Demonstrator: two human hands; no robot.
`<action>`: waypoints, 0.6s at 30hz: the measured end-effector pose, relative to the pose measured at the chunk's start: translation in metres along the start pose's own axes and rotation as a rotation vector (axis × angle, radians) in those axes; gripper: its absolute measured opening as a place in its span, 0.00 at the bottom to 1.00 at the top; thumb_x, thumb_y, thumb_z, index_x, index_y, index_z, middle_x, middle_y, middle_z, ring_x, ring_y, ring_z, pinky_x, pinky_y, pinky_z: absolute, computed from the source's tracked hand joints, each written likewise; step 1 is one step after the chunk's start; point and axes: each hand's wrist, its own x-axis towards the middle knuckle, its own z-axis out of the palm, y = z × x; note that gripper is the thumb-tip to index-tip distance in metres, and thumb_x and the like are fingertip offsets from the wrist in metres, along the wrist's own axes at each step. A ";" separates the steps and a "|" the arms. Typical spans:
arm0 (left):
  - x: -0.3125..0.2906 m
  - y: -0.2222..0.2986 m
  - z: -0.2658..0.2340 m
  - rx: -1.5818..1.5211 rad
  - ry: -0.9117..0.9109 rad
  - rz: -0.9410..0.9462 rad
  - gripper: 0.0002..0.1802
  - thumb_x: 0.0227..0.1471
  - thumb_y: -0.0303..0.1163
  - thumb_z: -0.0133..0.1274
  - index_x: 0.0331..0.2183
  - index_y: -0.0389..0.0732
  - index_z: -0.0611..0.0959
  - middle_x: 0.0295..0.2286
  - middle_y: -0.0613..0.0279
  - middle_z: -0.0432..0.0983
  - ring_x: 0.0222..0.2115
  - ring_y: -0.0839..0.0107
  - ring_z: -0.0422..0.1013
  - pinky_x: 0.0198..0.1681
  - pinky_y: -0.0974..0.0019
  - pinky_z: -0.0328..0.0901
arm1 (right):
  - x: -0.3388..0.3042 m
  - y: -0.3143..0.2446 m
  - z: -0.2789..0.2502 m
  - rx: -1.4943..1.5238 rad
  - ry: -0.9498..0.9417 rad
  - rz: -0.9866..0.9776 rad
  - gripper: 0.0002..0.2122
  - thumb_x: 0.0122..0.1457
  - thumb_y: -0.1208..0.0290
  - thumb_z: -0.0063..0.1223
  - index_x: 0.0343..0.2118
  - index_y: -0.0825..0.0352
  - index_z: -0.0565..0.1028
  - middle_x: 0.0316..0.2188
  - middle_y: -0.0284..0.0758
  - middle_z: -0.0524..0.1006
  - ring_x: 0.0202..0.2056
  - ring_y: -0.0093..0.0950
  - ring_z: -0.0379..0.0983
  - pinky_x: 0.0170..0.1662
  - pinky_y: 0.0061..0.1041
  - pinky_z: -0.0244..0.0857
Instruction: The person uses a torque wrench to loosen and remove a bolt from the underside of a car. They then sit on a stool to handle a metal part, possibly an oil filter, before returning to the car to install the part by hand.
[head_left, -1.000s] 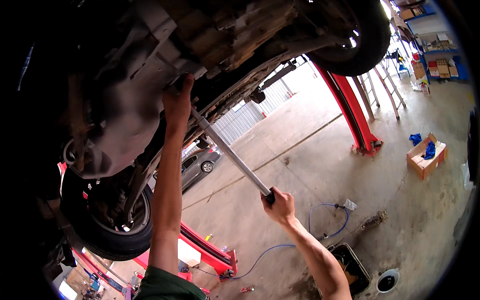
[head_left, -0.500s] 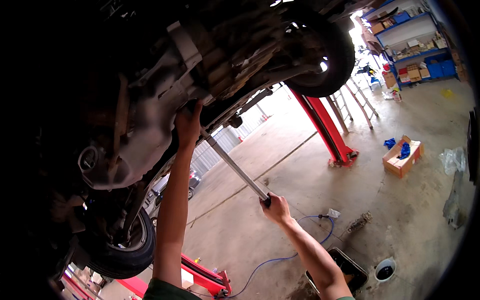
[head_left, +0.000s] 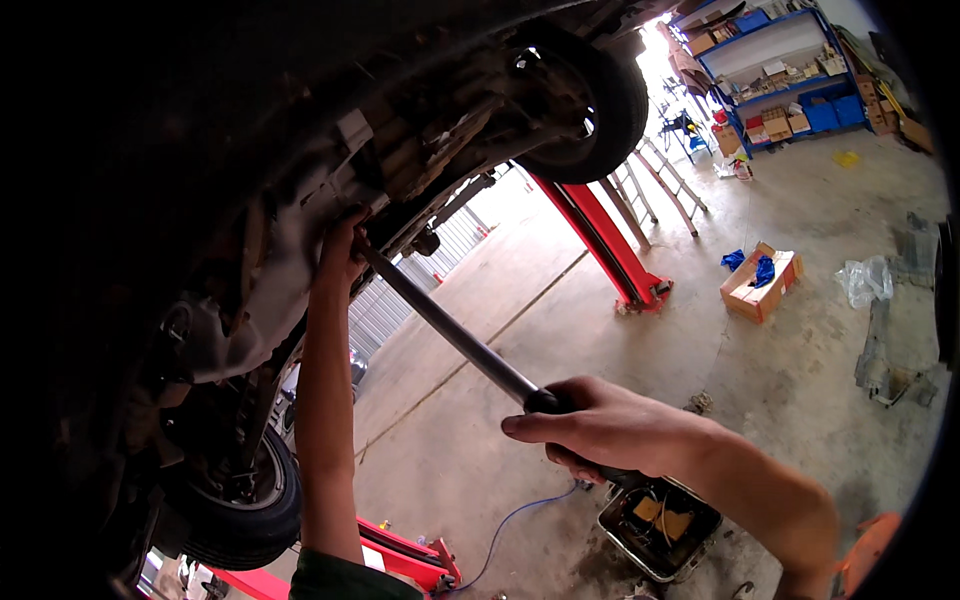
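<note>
A long-handled wrench (head_left: 450,325), a metal bar with a black grip, slants from the car's underside (head_left: 400,140) down to the right. My right hand (head_left: 630,425) is closed around its grip, close to the camera. At the wrench's upper end my left hand (head_left: 343,245) is raised, fingers wrapped at its head; where the head meets the car is hidden. Just left of that hand runs a pale, curved metal part (head_left: 270,290) of the underbody. Dark shadow covers much of the car.
Overhead hang two wheels (head_left: 600,110) (head_left: 245,500). A red lift post (head_left: 600,240) stands beyond, near a ladder (head_left: 670,185). An oily pan (head_left: 630,553) lies below my right hand, with a blue hose (head_left: 505,525) beside it. Farther right are a cardboard box (head_left: 760,290) and shelves (head_left: 770,65).
My right hand has come nearer and to the right, bringing the wrench's grip end with it. My left hand stays at the wrench's head. The whole view has shifted, moving the background left.
</note>
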 end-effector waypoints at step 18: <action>-0.010 -0.008 0.023 0.219 0.225 0.160 0.14 0.47 0.42 0.62 0.31 0.46 0.78 0.16 0.70 0.65 0.11 0.78 0.61 0.14 0.74 0.56 | 0.085 0.105 -0.013 -0.631 0.669 -0.243 0.16 0.55 0.58 0.55 0.22 0.68 0.77 0.16 0.47 0.73 0.23 0.49 0.73 0.28 0.40 0.67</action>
